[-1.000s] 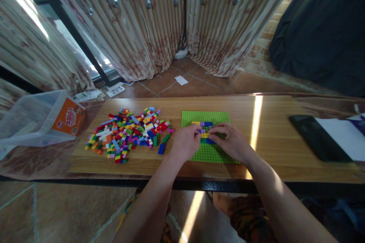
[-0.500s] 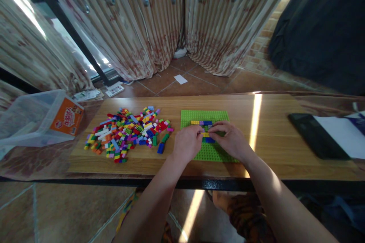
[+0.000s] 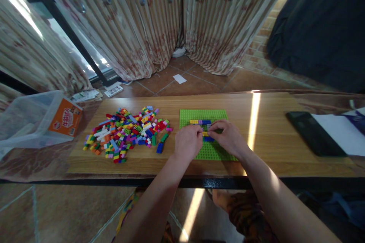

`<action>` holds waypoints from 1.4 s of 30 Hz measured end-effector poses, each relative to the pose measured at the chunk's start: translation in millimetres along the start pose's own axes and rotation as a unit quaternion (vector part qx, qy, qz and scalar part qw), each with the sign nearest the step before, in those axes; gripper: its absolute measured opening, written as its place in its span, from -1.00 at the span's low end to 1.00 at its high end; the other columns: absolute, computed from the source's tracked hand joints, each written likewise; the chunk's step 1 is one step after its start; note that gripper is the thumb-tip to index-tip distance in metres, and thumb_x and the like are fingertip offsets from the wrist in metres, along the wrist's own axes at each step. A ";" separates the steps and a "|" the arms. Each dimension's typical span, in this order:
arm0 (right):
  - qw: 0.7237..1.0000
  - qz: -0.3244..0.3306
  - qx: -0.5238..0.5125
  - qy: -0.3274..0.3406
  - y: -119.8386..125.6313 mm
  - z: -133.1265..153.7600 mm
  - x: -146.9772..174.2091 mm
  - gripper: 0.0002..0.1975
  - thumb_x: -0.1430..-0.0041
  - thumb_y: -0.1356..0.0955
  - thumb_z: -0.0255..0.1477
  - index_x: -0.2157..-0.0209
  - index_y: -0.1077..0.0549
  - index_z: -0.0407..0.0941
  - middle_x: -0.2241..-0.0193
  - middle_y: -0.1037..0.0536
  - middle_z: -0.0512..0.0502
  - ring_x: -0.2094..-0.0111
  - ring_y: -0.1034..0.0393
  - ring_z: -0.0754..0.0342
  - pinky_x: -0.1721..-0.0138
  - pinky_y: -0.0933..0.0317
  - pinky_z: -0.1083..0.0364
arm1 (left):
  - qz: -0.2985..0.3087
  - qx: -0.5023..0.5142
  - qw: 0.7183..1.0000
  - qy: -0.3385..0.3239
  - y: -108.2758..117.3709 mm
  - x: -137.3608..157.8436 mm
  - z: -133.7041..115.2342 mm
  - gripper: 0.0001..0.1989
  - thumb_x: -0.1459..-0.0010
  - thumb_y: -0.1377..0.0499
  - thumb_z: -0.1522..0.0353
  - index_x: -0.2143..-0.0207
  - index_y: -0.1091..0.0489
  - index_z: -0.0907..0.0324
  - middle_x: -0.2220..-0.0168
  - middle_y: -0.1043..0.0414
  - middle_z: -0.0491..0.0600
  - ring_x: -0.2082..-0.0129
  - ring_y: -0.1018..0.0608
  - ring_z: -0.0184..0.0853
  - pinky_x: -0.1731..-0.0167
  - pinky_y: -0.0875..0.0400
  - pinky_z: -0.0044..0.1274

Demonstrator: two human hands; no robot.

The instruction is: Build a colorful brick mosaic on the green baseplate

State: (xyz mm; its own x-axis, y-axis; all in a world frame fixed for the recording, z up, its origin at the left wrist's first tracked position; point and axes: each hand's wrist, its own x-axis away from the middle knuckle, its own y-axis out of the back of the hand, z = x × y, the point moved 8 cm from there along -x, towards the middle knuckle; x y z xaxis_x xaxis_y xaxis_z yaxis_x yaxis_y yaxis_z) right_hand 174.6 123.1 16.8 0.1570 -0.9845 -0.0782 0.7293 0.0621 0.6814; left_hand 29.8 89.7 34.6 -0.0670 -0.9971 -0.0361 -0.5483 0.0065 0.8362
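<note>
As the bricks [image 3: 208,139] stand on the green board [image 3: 214,154] before me, my left hand [image 3: 188,141] and right hand [image 3: 228,136] curl in from both sides, probably to steady them. Whether either grips one, I cannot tell.

Bare left hand [image 3: 187,140], bare right hand [image 3: 229,138]; dark legwear [image 3: 246,214], orange-brown pattern.

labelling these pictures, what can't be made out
In the head view:
Whether the left hand or right hand grips a brick: hidden by the hands themselves.
Part of the brick build: behind the hands.
Brick pile: lower bricks covered by upper ones.
Orange label: small print too small.
Clear bin: left end cut off by the picture's edge.
</note>
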 end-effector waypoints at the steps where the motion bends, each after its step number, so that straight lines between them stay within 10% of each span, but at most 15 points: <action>1: 1.000 0.000 0.001 0.001 0.3 0.7 -0.1 -0.94 0.01 -0.42 -0.40 0.49 -0.58 -0.07 0.26 -0.58 -0.10 0.22 -0.46 -0.01 0.07 -0.30 -0.06 | 0.000 -0.002 1.000 0.005 0.3 -0.2 -0.5 -0.77 -0.23 -0.09 0.37 0.26 -0.57 0.15 0.23 -0.61 0.05 0.23 -0.60 -0.20 0.19 -0.44 -0.40; 22: 0.999 -0.015 -0.028 0.021 -4.2 -1.8 -2.8 -0.94 0.08 -0.42 -0.48 0.57 -0.55 -0.09 0.36 -0.56 -0.08 0.29 -0.46 0.01 0.17 -0.32 0.01 | 0.012 -0.029 0.999 -0.012 -3.9 0.4 -6.8 -0.77 -0.22 -0.08 0.43 0.35 -0.54 0.18 0.29 -0.60 0.06 0.25 -0.60 -0.22 0.24 -0.41 -0.46; 42: 0.982 -0.163 -0.091 -0.028 31.8 12.7 5.1 -0.80 -0.04 -0.38 -0.26 0.43 -0.57 -0.09 0.41 -0.64 -0.07 0.33 -0.50 -0.01 0.20 -0.33 0.00 | -0.236 0.210 0.945 0.084 82.3 -4.7 84.9 -0.76 -0.13 -0.05 0.51 0.28 -0.51 0.21 0.41 -0.53 -0.05 0.42 -0.54 -0.37 0.40 -0.40 -0.57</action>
State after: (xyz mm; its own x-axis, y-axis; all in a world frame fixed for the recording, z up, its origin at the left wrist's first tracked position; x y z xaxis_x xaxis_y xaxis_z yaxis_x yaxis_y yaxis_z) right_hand 190.1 118.0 47.2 -0.1381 -0.9638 -0.2281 0.8422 -0.2354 0.4851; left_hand -85.8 101.3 57.2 0.3821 -0.8940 -0.2340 -0.7684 -0.4480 0.4570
